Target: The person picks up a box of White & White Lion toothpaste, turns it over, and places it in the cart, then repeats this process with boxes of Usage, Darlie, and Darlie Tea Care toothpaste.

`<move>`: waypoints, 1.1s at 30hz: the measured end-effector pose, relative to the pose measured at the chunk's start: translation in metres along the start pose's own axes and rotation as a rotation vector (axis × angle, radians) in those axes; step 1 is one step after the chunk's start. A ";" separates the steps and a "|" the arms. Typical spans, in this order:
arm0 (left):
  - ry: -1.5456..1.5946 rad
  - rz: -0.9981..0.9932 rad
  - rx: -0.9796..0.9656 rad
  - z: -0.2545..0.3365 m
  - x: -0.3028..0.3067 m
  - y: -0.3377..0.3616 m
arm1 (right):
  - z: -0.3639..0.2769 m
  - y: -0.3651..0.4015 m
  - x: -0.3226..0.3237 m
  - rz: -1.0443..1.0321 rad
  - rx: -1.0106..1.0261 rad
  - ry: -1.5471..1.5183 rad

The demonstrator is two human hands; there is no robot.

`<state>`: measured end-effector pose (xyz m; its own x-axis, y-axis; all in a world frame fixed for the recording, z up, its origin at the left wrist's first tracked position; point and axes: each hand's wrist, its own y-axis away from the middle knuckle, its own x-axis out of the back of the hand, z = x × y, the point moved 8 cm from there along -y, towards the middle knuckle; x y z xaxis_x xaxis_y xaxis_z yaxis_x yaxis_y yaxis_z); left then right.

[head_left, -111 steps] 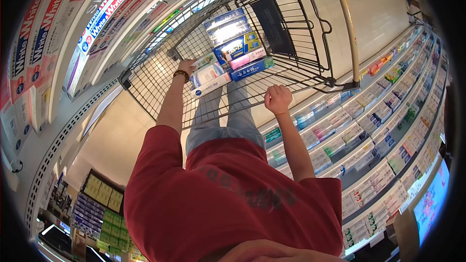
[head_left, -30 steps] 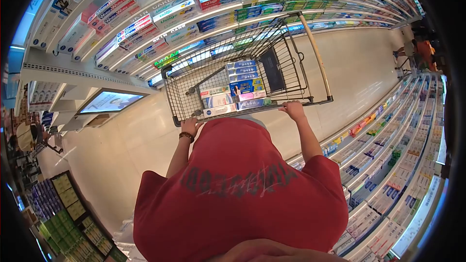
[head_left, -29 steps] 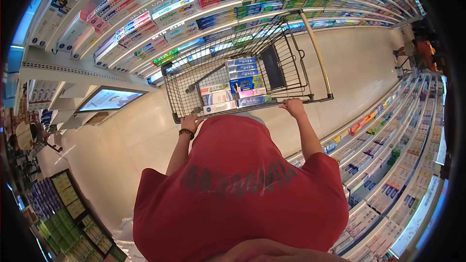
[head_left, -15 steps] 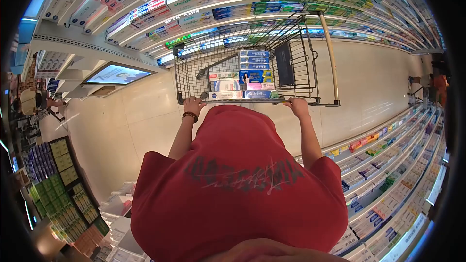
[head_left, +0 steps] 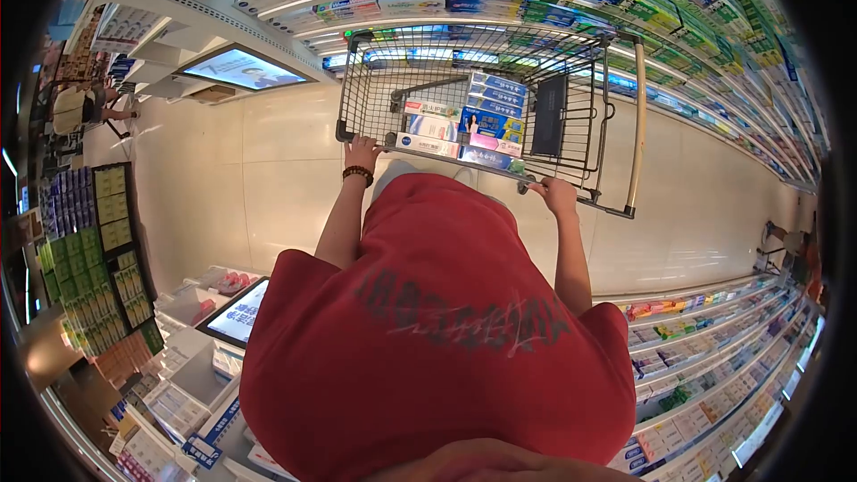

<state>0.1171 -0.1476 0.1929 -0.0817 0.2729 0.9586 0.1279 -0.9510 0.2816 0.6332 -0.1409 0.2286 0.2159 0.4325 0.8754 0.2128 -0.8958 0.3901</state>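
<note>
A wire shopping cart (head_left: 375, 80) stands crosswise in front of me, its tan handle bar (head_left: 639, 125) on the right. My left hand (head_left: 361, 153), with a beaded bracelet (head_left: 358, 175) at the wrist, is closed over the near rim by the left corner. Farther right, my right hand (head_left: 555, 194) grips the same rim. Inside the cart lie several toothpaste boxes: a stack of blue boxes (head_left: 496, 96), a blue box with a person's picture (head_left: 486, 124), a pink-and-white box (head_left: 494, 144) and white boxes (head_left: 427, 145) on the left.
Shelves of boxed toothpaste (head_left: 500, 4) run close along the cart's far side. A shelf-end screen (head_left: 245, 69) is at the left. More shelves (head_left: 705, 339) stand behind me on the right, and a second screen (head_left: 237, 311) is at my left. People are in the distance on both sides.
The cart has turned slightly, its handle end swinging nearer to me and its left end away. Both hands stay on the rim. A second screen has come into view at lower left.
</note>
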 end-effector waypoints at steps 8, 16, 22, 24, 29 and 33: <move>0.006 -0.247 0.014 -0.016 0.008 -0.025 | -0.006 -0.019 -0.007 -0.124 -0.084 -0.150; 0.214 0.213 -0.168 -0.038 0.145 -0.150 | -0.052 -0.053 -0.039 -0.234 -0.303 -0.045; -0.078 0.789 -0.237 -0.100 0.298 -0.287 | -0.201 -0.073 -0.058 0.094 -0.245 -0.009; -0.140 0.913 -0.248 -0.114 0.316 -0.329 | -0.249 -0.068 -0.046 0.355 -0.166 -0.205; -0.273 0.779 -0.259 -0.123 0.333 -0.364 | -0.308 -0.044 -0.055 0.420 -0.357 -0.513; -0.322 0.888 -0.351 -0.137 0.312 -0.371 | -0.335 -0.019 -0.043 0.436 -0.389 -0.529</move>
<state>-0.0910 0.2703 0.3817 0.1791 -0.5784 0.7958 -0.2896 -0.8041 -0.5192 0.3005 -0.1766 0.2789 0.6485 -0.0628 0.7586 -0.3234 -0.9249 0.1999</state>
